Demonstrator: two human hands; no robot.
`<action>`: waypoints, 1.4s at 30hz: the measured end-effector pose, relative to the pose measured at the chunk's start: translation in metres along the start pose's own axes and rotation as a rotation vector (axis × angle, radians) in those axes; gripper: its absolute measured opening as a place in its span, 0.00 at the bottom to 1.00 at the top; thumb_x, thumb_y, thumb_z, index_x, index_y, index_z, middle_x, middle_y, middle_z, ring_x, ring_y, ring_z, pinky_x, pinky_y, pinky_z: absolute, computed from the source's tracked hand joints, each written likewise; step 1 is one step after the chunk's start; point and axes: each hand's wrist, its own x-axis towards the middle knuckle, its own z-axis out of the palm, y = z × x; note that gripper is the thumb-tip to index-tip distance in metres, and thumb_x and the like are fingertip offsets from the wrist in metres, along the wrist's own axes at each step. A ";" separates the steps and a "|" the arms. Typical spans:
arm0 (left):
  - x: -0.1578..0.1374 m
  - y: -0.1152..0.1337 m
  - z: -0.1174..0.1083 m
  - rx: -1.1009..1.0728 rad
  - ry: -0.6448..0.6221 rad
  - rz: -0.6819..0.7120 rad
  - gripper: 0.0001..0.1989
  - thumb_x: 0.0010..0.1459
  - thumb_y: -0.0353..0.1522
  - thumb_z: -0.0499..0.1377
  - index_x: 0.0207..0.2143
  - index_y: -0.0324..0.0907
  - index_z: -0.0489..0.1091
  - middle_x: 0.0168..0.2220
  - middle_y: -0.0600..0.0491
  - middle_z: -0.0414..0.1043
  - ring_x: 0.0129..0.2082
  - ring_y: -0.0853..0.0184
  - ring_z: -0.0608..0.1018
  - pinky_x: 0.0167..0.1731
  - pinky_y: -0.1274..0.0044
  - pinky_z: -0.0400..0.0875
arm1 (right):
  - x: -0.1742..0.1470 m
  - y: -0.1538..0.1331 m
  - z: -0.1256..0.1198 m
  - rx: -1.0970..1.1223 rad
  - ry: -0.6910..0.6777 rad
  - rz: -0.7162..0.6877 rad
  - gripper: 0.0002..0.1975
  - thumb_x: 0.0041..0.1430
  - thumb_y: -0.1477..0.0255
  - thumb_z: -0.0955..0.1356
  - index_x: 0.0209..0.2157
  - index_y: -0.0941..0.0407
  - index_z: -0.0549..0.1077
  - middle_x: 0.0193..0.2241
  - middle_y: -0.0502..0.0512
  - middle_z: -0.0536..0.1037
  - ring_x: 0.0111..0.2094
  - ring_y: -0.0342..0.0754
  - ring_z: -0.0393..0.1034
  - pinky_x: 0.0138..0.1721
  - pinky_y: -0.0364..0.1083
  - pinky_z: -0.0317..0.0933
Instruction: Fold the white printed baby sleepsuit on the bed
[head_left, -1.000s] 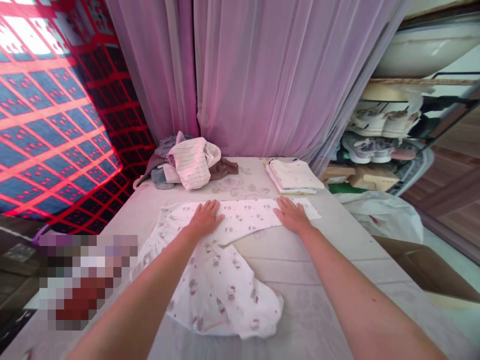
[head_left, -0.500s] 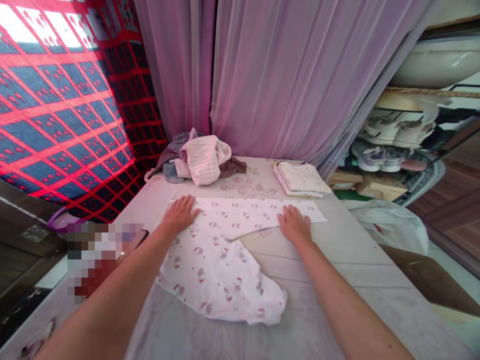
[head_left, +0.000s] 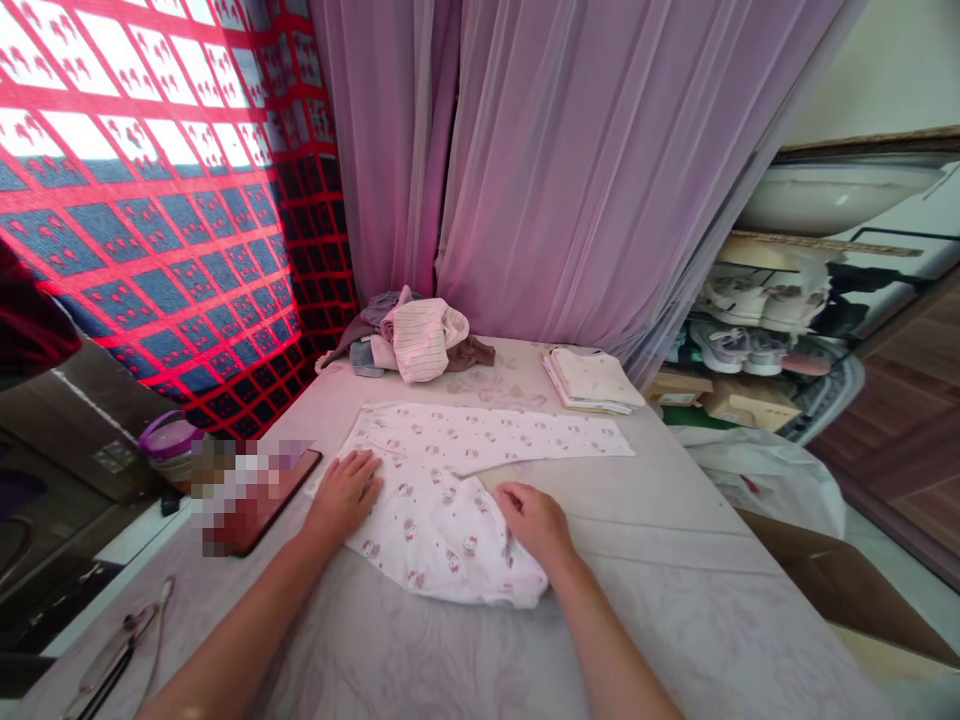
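Note:
A pair of white child's pants (head_left: pixel 431 455) with a small red and grey cartoon print lies on the bed. One leg stretches flat to the right; the other slants toward me, with creases and a bunched end. My left hand (head_left: pixel 346 492) rests palm down on the left side of the pants, fingers extended. At the inner edge of the nearer leg is my right hand (head_left: pixel 534 520), its fingers curled together against the fabric. Its fingertips are tucked under, so I cannot see whether cloth is between them.
A heap of clothes (head_left: pixel 420 340) lies at the back left, and a folded stack (head_left: pixel 592 380) at the back right. A phone (head_left: pixel 281 500) and a cable (head_left: pixel 159 630) lie on the left. Purple curtains (head_left: pixel 585 180) hang behind; a shoe rack (head_left: pixel 750 340) stands right.
My right hand has left the stretched leg and come nearer to the other leg, its fingers now curled. My left hand has shifted lower on the pants. The view has tilted and shifted.

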 end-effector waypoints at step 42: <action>-0.001 -0.004 0.010 0.003 0.068 -0.013 0.24 0.62 0.39 0.45 0.55 0.40 0.68 0.59 0.46 0.65 0.60 0.54 0.65 0.58 0.59 0.56 | -0.029 0.130 -0.033 0.691 0.784 0.441 0.22 0.41 0.61 0.67 0.38 0.58 0.74 0.26 0.52 0.77 0.32 0.51 0.73 0.38 0.48 0.66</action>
